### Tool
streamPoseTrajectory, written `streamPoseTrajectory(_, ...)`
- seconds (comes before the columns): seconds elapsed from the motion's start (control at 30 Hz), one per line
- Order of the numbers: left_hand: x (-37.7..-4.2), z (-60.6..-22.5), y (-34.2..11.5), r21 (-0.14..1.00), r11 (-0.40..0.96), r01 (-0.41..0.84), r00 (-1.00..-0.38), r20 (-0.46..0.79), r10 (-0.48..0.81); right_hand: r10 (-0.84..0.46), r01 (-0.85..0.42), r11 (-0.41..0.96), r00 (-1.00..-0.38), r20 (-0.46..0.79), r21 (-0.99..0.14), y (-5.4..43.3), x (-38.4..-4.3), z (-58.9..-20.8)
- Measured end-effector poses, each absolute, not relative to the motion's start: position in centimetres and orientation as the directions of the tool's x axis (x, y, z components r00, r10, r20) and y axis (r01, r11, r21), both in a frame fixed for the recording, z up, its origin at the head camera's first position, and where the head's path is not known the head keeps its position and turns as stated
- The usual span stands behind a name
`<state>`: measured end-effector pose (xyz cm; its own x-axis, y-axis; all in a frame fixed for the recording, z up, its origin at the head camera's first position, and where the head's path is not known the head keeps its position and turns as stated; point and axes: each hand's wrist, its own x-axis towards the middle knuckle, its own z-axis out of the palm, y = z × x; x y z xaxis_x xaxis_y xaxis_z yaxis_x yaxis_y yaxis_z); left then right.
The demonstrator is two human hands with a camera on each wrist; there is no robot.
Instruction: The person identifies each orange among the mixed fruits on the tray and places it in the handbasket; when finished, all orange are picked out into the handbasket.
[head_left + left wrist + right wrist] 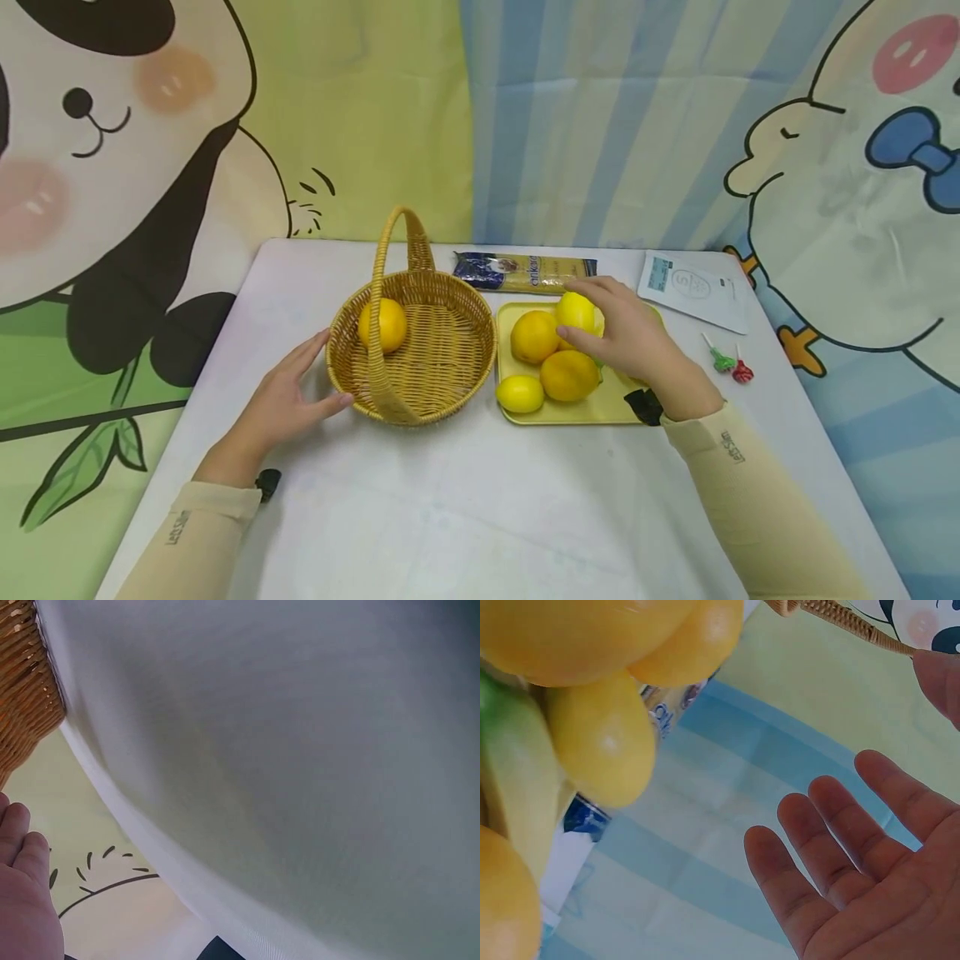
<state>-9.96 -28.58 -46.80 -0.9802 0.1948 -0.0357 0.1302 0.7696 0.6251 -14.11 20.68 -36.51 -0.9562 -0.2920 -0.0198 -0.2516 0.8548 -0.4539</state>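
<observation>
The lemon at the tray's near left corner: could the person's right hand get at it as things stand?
Probably yes: the right hand looks empty, and nothing covers the lemon. It might need to pass over the larger orange-yellow fruits in between.

Rough wicker basket (442,367), smooth shiny fruit (568,377), glossy plastic-looking long packet (536,273)

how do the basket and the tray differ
The basket is round and woven, while the tray is shallow, rectangular and smooth-looking. The basket has a tall arched handle; the tray shows none. The basket holds one orange fruit, the tray a cluster of fruit. Both are yellowish and sit on the white table.
</observation>
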Motion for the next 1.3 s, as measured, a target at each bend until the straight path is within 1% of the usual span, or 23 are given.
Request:
streamPoseTrajectory(0.4,-9.7,-46.5,-28.6,0.627,0.770,0.118,-0.981,-0.045,0.187,-0.282,-0.217,0.843,-0.957,-0.062,-0.493,21.7,-12.3,-40.0)
streamPoseTrajectory(0.57,-9.7,-46.4,-28.6,0.625,0.772,0.112,-0.981,-0.054,0.186,-0.285,-0.208,0.848,-0.955,-0.087,-0.487,21.9,-11.8,-41.1)
streamPoseTrajectory(0.8,-9.8,-46.6,-28.7,0.634,0.764,0.118,-0.980,-0.048,0.191,-0.286,-0.210,0.863,-0.953,-0.101,-0.460,21.6,-11.3,-42.1)
streamPoseTrajectory(1.3,-9.9,-46.7,-28.6,0.647,0.749,0.144,-0.980,-0.014,0.201,-0.297,-0.216,0.863,-0.948,-0.112,-0.456,21.4,-10.6,-43.6)
